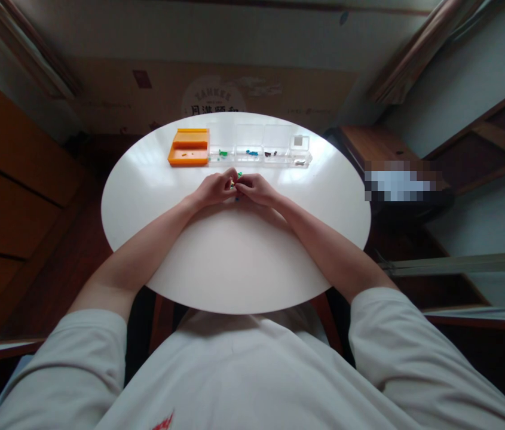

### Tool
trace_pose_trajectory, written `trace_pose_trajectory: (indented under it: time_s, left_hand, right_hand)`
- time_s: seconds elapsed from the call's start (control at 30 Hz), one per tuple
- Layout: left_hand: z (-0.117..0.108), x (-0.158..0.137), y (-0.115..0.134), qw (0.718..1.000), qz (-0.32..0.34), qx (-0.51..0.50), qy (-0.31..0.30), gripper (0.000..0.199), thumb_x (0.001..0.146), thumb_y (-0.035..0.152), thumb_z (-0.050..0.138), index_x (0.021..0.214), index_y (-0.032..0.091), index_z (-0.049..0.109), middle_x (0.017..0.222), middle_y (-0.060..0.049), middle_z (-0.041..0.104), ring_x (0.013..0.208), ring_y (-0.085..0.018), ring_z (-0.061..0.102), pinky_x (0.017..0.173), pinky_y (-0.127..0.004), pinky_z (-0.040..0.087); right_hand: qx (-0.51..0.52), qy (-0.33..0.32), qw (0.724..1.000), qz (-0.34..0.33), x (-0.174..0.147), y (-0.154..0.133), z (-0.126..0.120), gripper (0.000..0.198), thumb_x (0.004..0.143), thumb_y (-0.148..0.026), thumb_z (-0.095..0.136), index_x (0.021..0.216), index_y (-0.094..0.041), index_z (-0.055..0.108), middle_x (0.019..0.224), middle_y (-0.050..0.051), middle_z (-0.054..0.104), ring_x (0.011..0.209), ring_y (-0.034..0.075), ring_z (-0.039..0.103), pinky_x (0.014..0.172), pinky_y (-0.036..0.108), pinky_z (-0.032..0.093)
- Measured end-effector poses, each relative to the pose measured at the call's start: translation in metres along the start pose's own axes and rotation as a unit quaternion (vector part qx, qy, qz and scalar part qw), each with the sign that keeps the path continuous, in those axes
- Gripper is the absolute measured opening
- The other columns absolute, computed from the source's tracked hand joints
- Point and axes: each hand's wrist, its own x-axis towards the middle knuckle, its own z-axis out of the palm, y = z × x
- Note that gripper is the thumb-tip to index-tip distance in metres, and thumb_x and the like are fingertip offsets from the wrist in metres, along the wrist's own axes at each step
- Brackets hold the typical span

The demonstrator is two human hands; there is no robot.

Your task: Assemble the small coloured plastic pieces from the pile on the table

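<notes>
My left hand (217, 186) and my right hand (254, 187) meet over the white table, just in front of a row of small boxes. Fingers of both hands are closed around a small multicoloured piece (239, 176), mostly covered by the fingertips. Bits of green, yellow, red and blue show on it, but its kind is too small to make out. Beyond the hands stand an open orange box (189, 160) with tiny orange pieces and clear plastic boxes (259, 160). These hold green pieces (223, 153), blue pieces (252, 153) and dark pieces (271, 154).
The oval white table (234, 269) reaches up to my body. At the right end of the row is a small clear box (299, 143) with its lid up. A wooden cabinet (355, 140) stands right of the table, and orange-brown panels (5, 179) are at the left.
</notes>
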Motion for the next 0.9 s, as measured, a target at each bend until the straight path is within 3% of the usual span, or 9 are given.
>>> trace_pose_trajectory:
  time_s: [0.9]
  left_hand:
    - [-0.0012, 0.0004, 0.0005, 1.000, -0.002, -0.010, -0.011, 0.028, 0.075, 0.036, 0.055, 0.098, 0.020, 0.054, 0.064, 0.004, 0.055, 0.053, -0.009, 0.044, 0.053, -0.021, 0.028]
  right_hand:
    - [-0.006, 0.007, 1.000, 0.000, 0.0015, 0.0063, 0.0008, 0.024, 0.079, -0.029, 0.053, 0.083, -0.010, 0.068, 0.068, 0.003, 0.064, 0.064, 0.013, 0.055, 0.061, 0.023, 0.041]
